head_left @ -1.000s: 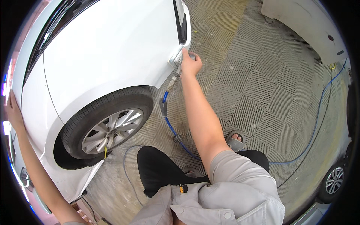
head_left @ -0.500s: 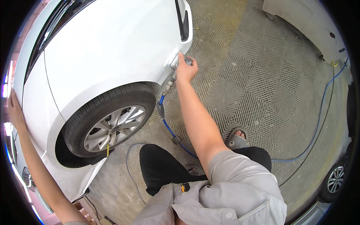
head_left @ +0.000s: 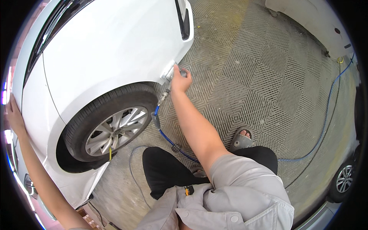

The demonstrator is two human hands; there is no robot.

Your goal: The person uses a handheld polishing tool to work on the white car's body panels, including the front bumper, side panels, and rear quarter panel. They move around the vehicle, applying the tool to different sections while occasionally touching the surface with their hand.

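My right hand (head_left: 181, 81) is wrapped round a small air sander (head_left: 167, 73), whose pad lies against the lower bumper corner of the white car (head_left: 111, 42). The hand hides much of the tool. From its tail a metal coupling (head_left: 164, 97) leads to a blue air hose (head_left: 168, 139), which hangs down towards my legs. At the far left, my left hand (head_left: 16, 119) rests on the car's bodywork with its fingers stretched out, holding nothing. Between my two arms is the car's wheel (head_left: 117, 132), with a yellow strip (head_left: 110, 153) at its lower rim.
Under me is a patterned grated floor (head_left: 264, 76). A thin grey cable (head_left: 130, 165) curves beside my knee. A detached pale panel (head_left: 314, 23) stands at the far right, near another run of blue hose (head_left: 324, 126). Another car's wheel (head_left: 344, 178) is at the right edge.
My right hand and the sander have moved left and nearer to me along the bumper edge, towards the wheel arch. The coupling and hose shifted with them. My left hand stays in place.
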